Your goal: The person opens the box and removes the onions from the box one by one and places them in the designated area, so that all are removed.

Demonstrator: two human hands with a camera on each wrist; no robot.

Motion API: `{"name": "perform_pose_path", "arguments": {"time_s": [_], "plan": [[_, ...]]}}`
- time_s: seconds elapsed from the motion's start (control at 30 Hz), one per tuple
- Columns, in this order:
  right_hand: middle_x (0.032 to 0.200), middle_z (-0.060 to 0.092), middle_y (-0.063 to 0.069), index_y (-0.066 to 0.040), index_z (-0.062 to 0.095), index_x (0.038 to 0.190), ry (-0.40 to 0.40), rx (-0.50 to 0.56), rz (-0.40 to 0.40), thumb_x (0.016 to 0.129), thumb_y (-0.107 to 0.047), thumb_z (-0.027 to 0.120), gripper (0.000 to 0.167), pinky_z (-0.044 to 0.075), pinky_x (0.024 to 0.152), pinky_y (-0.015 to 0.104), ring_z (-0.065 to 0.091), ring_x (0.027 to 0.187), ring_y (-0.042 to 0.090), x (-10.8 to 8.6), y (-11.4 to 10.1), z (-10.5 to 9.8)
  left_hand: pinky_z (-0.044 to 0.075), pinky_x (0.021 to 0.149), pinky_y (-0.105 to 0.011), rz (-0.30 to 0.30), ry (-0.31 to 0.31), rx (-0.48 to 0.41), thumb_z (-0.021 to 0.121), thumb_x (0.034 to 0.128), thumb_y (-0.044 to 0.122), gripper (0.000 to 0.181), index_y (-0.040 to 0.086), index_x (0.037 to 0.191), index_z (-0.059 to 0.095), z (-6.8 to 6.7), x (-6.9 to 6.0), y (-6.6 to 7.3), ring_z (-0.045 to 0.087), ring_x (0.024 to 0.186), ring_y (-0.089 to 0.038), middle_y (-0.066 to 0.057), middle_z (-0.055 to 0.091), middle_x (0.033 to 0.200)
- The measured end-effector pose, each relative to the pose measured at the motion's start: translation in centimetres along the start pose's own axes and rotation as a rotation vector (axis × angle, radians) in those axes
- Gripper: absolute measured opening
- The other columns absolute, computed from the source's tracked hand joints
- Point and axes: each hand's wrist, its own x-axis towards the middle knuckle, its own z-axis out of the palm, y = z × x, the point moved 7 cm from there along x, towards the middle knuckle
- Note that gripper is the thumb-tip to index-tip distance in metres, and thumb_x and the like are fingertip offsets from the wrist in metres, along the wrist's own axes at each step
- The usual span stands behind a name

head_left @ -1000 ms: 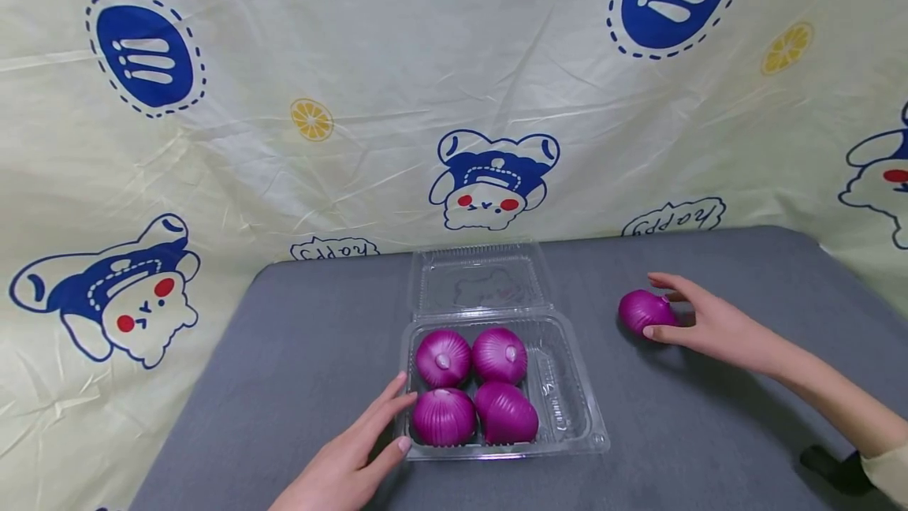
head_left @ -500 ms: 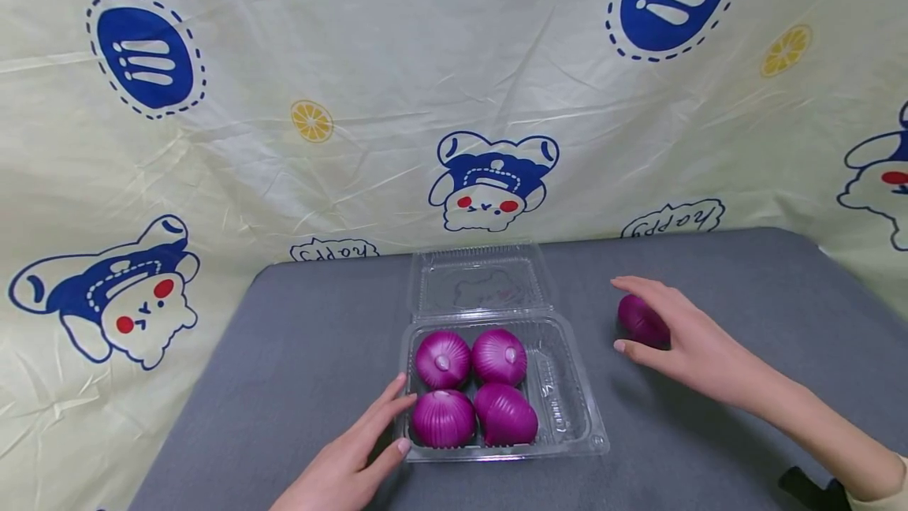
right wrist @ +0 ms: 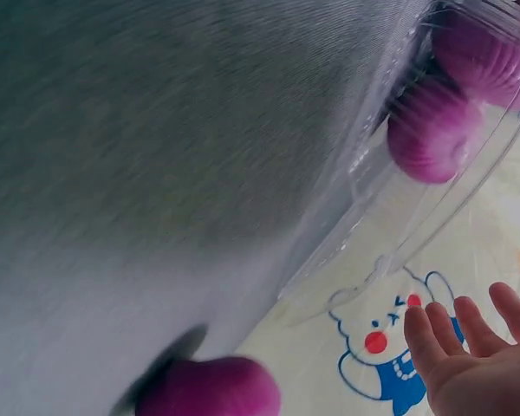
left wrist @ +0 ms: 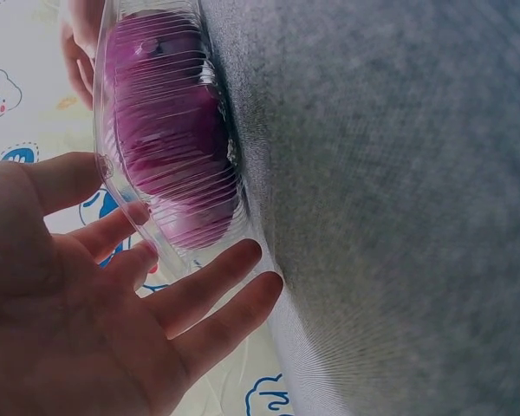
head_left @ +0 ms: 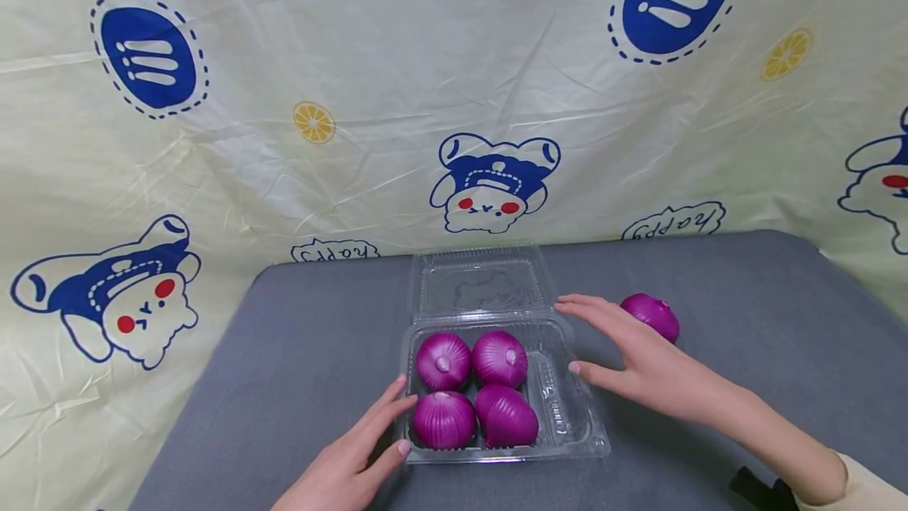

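Note:
A clear plastic clamshell box (head_left: 567, 385) lies on the grey table with its lid (head_left: 433, 282) folded back. Several red onions (head_left: 443, 419) fill the left and middle of its base, while bare plastic shows along the right side. My left hand (head_left: 344, 456) rests at the box's left rim; its thumb and fingertips (left wrist: 134, 214) touch the edge in the left wrist view. Over the box's right rim hovers my right hand (head_left: 641, 361), fingers spread and holding nothing. Behind that hand, one loose red onion (head_left: 651, 315) sits on the table, also visible in the right wrist view.
The grey tabletop (head_left: 305, 337) extends on both sides of the box. A pale cloth (head_left: 383, 61) with blue cartoon prints hangs behind the table's far edge. Something black (head_left: 762, 489) shows beneath the right forearm, by the sleeve.
My right hand has moved left from the loose onion to the box's right rim, leaving the onion on the table. My left hand has stayed at the box.

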Motion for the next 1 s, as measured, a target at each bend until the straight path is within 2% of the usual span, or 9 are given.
{"name": "perform_pose_path", "arguments": {"time_s": [0.1, 0.23, 0.37, 0.47, 0.67, 0.83, 1.0], "plan": [[0.149, 0.041, -0.005, -0.028, 0.044, 0.146, -0.023, 0.036, -0.018, 0.088, -0.043, 0.073, 0.067, 0.05, 0.093, 0.051, 0.041, 0.134, 0.022, 0.5, -0.8, 0.9, 0.038, 0.102, -0.06, 0.003, 0.014, 0.011, 0.048, 0.0983, 0.057, 0.057, 0.031, 0.148, 0.041, -0.1, -0.1, 0.0, 0.031, 0.142, -0.025, 0.011, 0.019, 0.161], [0.148, 0.042, -0.008, -0.032, 0.044, 0.146, -0.075, 0.106, -0.022, 0.088, -0.042, 0.073, 0.066, 0.048, 0.095, 0.052, 0.04, 0.136, 0.022, 1.0, -1.7, 2.1, 0.039, 0.101, -0.06, 0.005, 0.021, 0.014, 0.047, 0.098, 0.058, 0.056, 0.033, 0.148, 0.041, -0.2, -0.2, 0.1, 0.032, 0.142, -0.025, 0.012, 0.019, 0.161], [0.147, 0.043, -0.009, -0.027, 0.046, 0.145, -0.141, 0.169, -0.057, 0.09, -0.043, 0.07, 0.061, 0.046, 0.096, 0.055, 0.042, 0.134, 0.022, 1.2, -2.8, 3.5, 0.039, 0.101, -0.06, 0.004, 0.013, 0.008, 0.048, 0.0981, 0.057, 0.057, 0.031, 0.148, 0.041, -0.1, -0.1, 0.1, 0.032, 0.142, -0.025, 0.011, 0.019, 0.161], [0.144, 0.046, -0.009, -0.025, 0.048, 0.144, -0.189, 0.209, -0.09, 0.092, -0.042, 0.069, 0.059, 0.05, 0.093, 0.051, 0.047, 0.129, 0.021, 1.2, -3.6, 4.4, 0.038, 0.101, -0.06, 0.002, 0.01, 0.005, 0.048, 0.0981, 0.057, 0.057, 0.031, 0.148, 0.041, 0.0, -0.1, 0.0, 0.032, 0.142, -0.026, 0.01, 0.019, 0.161], [0.14, 0.05, -0.009, -0.026, 0.049, 0.142, -0.256, 0.243, -0.13, 0.094, -0.042, 0.065, 0.053, 0.053, 0.089, 0.042, 0.053, 0.119, 0.017, 1.1, -4.6, 5.7, 0.038, 0.102, -0.06, 0.003, 0.011, 0.002, 0.048, 0.0982, 0.057, 0.057, 0.03, 0.148, 0.041, 0.0, -0.1, 0.0, 0.031, 0.142, -0.025, 0.01, 0.019, 0.161], [0.139, 0.051, -0.01, -0.029, 0.053, 0.139, -0.329, 0.252, -0.075, 0.092, -0.045, 0.067, 0.052, 0.053, 0.089, 0.035, 0.052, 0.12, 0.016, 1.1, -4.6, 6.7, 0.037, 0.102, -0.06, 0.018, 0.022, 0.016, 0.047, 0.0984, 0.057, 0.056, 0.031, 0.148, 0.041, 0.0, -0.2, 0.1, 0.032, 0.142, -0.024, 0.011, 0.019, 0.161], [0.139, 0.051, -0.014, -0.037, 0.052, 0.138, -0.395, 0.192, -0.052, 0.09, -0.05, 0.067, 0.052, 0.052, 0.091, 0.036, 0.048, 0.126, 0.015, 1.2, -4.6, 7.6, 0.038, 0.101, -0.061, 0.006, 0.024, 0.012, 0.048, 0.098, 0.057, 0.056, 0.033, 0.147, 0.042, 0.0, -0.2, 0.0, 0.032, 0.142, -0.025, 0.012, 0.019, 0.161]]}}
